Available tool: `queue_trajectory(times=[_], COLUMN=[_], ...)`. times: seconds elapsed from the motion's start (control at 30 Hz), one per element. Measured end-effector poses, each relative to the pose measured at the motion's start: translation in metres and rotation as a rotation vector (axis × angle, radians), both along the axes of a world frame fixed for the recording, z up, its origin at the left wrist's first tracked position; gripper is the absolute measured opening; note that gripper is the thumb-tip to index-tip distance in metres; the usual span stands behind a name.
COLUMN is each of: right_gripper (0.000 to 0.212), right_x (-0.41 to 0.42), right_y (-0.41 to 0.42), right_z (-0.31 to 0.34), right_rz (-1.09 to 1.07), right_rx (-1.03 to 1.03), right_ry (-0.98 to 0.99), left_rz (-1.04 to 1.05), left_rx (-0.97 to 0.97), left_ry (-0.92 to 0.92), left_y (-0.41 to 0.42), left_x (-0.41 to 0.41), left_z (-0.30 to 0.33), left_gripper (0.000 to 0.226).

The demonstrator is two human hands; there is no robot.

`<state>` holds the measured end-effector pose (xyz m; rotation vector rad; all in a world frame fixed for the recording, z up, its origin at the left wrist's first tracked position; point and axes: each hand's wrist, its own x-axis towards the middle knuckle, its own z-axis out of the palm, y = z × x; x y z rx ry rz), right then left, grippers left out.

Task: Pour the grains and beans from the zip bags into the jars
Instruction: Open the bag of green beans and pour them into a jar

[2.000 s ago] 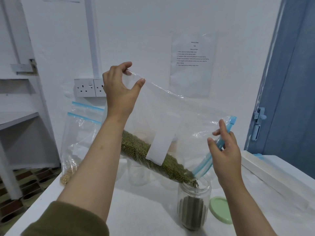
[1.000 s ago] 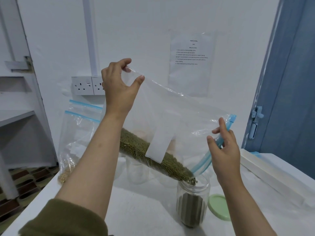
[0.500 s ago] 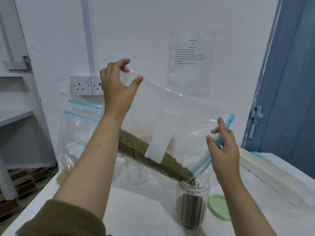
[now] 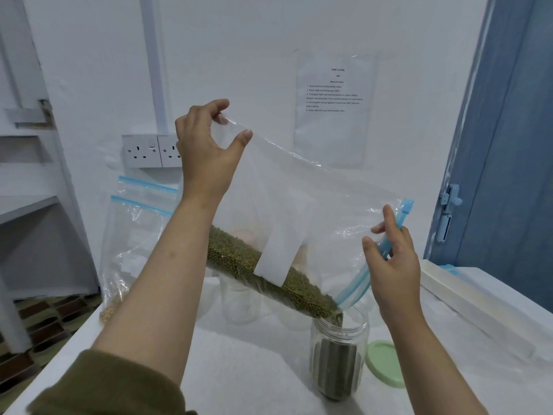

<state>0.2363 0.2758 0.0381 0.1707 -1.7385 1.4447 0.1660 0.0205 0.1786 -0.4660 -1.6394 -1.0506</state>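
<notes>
The zip bag (image 4: 299, 205) slopes from the left hand (image 4: 206, 145), which pinches its raised bottom corner, down to the right hand (image 4: 392, 259) pinching the blue zip edge. Its low open corner sits in the jar (image 4: 338, 354) near the surface's front edge, green beans (image 4: 269, 280) sliding along that slope.

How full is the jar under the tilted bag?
Partly full. The jar shows dark green beans through its lower body, its neck clear; its green lid lies beside it.
</notes>
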Motion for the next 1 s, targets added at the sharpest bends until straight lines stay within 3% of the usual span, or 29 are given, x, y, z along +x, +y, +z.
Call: queue_trajectory(times=[1.0], right_gripper=[0.057], right_x=[0.0024], right_y=[0.0018], right_z=[-0.0026], right_rz=[0.004], right_rx=[-0.013], right_ry=[-0.026], left_rz=[0.000], left_rx=[-0.004], left_ry=[0.005], left_y=[0.0058], left_x=[0.0005], left_z=[0.0022], left_gripper=[0.047])
